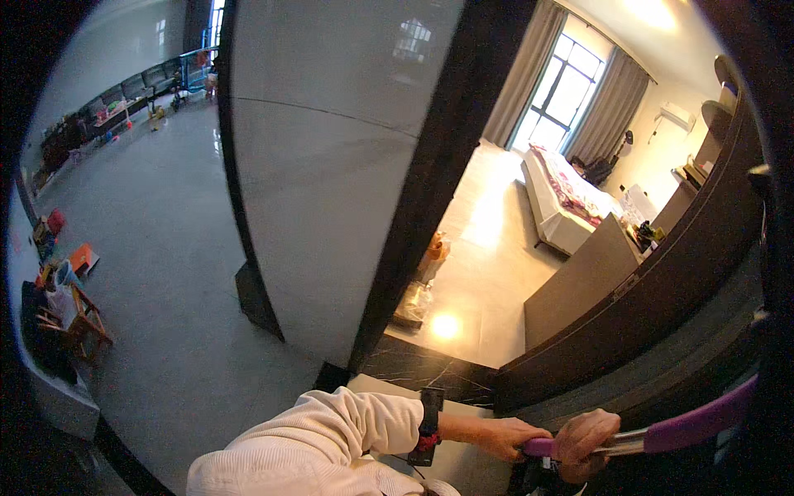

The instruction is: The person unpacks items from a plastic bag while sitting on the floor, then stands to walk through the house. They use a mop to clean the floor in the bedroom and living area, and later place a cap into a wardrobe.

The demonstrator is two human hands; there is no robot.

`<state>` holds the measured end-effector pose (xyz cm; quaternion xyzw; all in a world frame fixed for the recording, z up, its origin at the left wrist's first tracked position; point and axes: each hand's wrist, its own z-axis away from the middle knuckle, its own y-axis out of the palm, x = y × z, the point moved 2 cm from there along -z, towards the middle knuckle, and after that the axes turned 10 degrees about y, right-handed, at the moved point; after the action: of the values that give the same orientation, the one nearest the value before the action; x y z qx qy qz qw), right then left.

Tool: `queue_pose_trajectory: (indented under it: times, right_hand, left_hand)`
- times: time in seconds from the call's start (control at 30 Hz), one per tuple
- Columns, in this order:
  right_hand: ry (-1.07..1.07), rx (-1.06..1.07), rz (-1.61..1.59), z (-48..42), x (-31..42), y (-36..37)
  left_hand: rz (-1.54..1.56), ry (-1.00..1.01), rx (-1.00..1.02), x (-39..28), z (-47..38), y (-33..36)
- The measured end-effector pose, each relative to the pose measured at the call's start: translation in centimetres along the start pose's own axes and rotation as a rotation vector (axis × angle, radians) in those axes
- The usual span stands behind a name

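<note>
A metal pole point(623, 441) with purple grip sections crosses the lower right, its far end cut off by the dark rim. Around its bare metal section, beside the short purple end, my right hand point(586, 443) is closed. My left hand point(504, 437) holds the purple end just to the left, knuckles up. A cream corduroy sleeve covers my left arm, and a black band point(429, 428) with a red part sits at the wrist. What the pole belongs to cannot be told.
A dark doorway with a stone threshold point(428, 366) opens onto a bedroom with a bed point(564, 198) and a cabinet point(583, 285). Plastic-wrapped items point(415, 297) stand inside the door. At left, past the wall point(329, 173), are a wooden stool point(84, 322) and an orange box point(84, 259).
</note>
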<state>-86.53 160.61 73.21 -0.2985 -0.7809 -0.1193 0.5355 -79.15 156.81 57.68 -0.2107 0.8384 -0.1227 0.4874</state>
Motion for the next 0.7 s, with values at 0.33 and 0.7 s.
queue_pose_trajectory:
  times: [0.33, 0.7]
  right_hand:
    - [0.153, -0.249, -0.086, 0.9, -1.6, -14.1]
    - [-0.289, -0.856, 0.212, 13.6, 5.1, -25.3]
  left_hand:
    - [0.250, -0.032, -0.058, 9.9, -7.2, -7.2]
    - [-0.239, -0.043, -0.400, 18.7, -17.5, -8.7]
